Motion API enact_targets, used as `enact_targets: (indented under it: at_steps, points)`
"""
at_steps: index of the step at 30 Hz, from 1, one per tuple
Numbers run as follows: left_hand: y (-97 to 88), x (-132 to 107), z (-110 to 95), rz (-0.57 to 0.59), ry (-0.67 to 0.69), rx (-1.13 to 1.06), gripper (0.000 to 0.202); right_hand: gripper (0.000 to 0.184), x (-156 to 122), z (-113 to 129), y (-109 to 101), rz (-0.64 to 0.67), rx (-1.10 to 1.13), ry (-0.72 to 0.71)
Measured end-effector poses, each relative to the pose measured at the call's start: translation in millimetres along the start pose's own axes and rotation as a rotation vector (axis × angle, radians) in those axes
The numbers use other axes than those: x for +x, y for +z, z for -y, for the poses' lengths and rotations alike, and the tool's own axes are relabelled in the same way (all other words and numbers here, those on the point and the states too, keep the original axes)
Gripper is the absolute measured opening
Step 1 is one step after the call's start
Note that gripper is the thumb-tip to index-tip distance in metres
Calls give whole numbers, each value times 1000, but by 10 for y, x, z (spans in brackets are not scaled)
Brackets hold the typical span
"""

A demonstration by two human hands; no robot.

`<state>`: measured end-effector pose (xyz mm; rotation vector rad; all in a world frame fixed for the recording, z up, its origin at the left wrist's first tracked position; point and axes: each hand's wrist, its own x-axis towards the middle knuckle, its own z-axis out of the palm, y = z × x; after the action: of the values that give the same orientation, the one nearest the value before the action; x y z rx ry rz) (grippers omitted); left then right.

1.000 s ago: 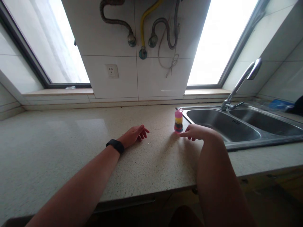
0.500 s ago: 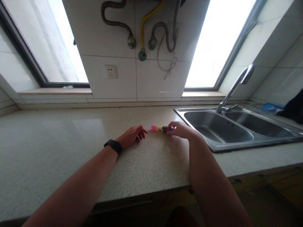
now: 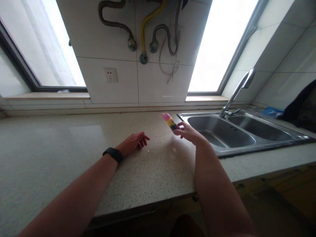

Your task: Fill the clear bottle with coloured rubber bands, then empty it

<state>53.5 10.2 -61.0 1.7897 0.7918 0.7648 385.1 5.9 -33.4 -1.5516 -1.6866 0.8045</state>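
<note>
My right hand (image 3: 188, 132) is closed on the lower end of a small tube-shaped item (image 3: 170, 121) with a pink top, a yellow band and a dark and red lower part. A thin pink loop sticks out from its top. The item tilts up and to the left, raised off the counter; its lower end is hidden by my fingers. My left hand (image 3: 134, 142) rests on the speckled counter (image 3: 138, 177) to the left, fingers loosely bent and apart, with nothing in it. A black band (image 3: 113, 154) sits on that wrist.
A double steel sink (image 3: 234, 152) with a tall faucet (image 3: 235, 92) lies right of my right hand. Hoses and valves (image 3: 143, 58) hang on the tiled wall above a socket (image 3: 111, 75). Something dark (image 3: 300, 107) and something blue (image 3: 273, 111) are at the far right.
My right hand has lifted the tube-shaped item and tipped its pink end up, away from my left hand. The view has shifted slightly right; my left hand stays on the counter.
</note>
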Motion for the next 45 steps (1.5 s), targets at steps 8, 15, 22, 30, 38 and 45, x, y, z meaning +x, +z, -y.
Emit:
enact_targets:
  at_steps: [8,15,22,30,38,45]
  points:
    - [5,-29,-42,0,-7,17,64,31,-49,3,-44,-18,315,8]
    - [5,-38,-56,-4,-12,34,64,29,-53,-65,-149,-109,119,-18]
    - [-4,-34,-40,1,-12,52,65,31,-53,-164,-231,-139,-144,16]
    - [-9,-19,-13,19,0,61,64,35,-45,-230,-221,-113,-93,-4]
    - [-3,-29,-22,15,-10,50,64,56,-12,-325,-236,-116,-117,18]
    - [-15,-21,-16,17,-5,18,64,59,-209,-182,-324,-204,-375,206]
